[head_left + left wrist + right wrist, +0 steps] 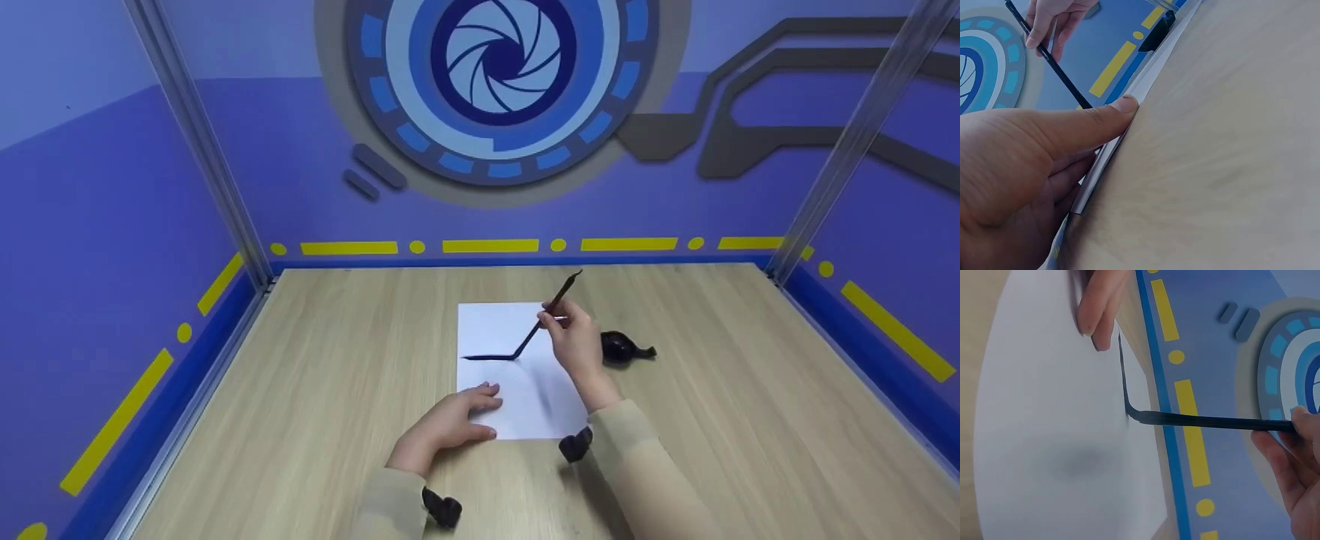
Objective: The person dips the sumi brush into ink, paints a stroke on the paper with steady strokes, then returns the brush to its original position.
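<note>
My right hand pinches a dark writing brush between thumb and fingers, its handle slanting up to the right. The brush's bent tip touches a white sheet of paper, at the right end of a black ink stroke. In the right wrist view the bristles bend sideways against the sheet. My left hand rests on the paper's lower left part, fingers spread and nearly straight. In the left wrist view its thumb lies along the paper's near edge.
A black, rounded container with a narrow spout stands on the wooden table, just right of my right hand. Blue walls with yellow markings enclose the table at the back and sides. Black wrist devices sit at both sleeves.
</note>
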{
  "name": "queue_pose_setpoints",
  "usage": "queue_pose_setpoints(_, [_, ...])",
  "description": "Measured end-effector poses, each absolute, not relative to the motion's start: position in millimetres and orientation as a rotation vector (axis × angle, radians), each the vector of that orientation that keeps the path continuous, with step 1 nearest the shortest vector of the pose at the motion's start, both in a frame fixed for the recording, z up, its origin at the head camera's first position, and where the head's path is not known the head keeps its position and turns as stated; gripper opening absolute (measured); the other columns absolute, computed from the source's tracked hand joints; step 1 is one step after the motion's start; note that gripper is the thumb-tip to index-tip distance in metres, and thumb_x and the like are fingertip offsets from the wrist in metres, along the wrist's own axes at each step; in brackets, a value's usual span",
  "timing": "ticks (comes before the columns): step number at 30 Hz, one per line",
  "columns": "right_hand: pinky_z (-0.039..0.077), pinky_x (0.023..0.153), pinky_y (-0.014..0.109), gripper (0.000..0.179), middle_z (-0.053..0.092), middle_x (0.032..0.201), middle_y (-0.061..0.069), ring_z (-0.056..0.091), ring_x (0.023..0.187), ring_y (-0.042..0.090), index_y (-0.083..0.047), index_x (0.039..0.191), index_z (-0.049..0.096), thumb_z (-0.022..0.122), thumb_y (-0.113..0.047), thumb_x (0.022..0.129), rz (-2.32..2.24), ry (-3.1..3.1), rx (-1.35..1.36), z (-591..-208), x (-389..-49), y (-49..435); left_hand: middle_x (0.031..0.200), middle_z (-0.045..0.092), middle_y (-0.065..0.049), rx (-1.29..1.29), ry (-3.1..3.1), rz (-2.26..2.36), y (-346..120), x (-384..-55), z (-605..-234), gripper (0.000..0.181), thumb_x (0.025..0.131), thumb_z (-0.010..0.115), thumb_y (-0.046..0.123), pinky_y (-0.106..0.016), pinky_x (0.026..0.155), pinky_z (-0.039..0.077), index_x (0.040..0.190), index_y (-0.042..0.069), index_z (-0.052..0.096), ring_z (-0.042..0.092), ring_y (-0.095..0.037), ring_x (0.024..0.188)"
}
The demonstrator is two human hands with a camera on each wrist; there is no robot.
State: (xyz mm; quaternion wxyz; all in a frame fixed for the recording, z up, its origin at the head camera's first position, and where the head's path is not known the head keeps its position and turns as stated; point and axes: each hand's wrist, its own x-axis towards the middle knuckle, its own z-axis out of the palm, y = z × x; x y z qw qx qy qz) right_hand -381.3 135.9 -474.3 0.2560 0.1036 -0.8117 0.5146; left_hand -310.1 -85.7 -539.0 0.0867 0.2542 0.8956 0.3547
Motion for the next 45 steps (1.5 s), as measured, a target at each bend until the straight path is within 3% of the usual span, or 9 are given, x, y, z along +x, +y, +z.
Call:
queue_pose_setpoints(13, [0.058,0.072,0.031,0.015,0.068,0.084,0.009,0.07,0.074,0.021,-0.002,0.098,0.064,0.066,-0.01,0.086,1.465,-2.193,0.227,-474,-382,147,0.145,0.043,0.003,0.771,2.664,1.067,-87,-310,-540,0.05,0.082,0.071,0.022,-0.037,0.114,0.026,0.129,0.012,0.058,0.031,-0.018,0.139])
queue_pose_setpoints(21, [0.058,0.073,0.03,0.01,0.069,0.095,0.007,0.07,0.077,0.018,-0.004,0.093,0.064,0.065,-0.012,0.088,1.415,-2.23,0.192,-472,-381,156,0.146,0.042,0.005,0.742,2.671,1.049,-86,-310,-540,0.05,0.083,0.071,0.024,-0.038,0.114,0.026,0.129,0.014,0.057,0.03,-0.017,0.14])
queue_pose_setpoints(32, [0.058,0.069,0.025,0.012,0.068,0.084,0.009,0.07,0.075,0.021,-0.002,0.095,0.065,0.066,-0.01,0.086,1.411,-2.194,0.223,-473,-382,171,0.146,0.041,0.007,0.73,2.679,1.031,-86,-310,-541,0.05,0.083,0.071,0.025,-0.037,0.115,0.026,0.13,0.016,0.057,0.029,-0.016,0.14])
queue_pose_setpoints(45, [0.058,0.071,0.031,0.016,0.068,0.088,0.009,0.07,0.078,0.02,-0.003,0.1,0.064,0.064,-0.013,0.088,1.362,-2.253,0.175,-470,-379,184,0.146,0.041,0.004,0.761,2.677,1.052,-87,-309,-540,0.051,0.082,0.071,0.023,-0.038,0.114,0.026,0.13,0.013,0.057,0.029,-0.018,0.14])
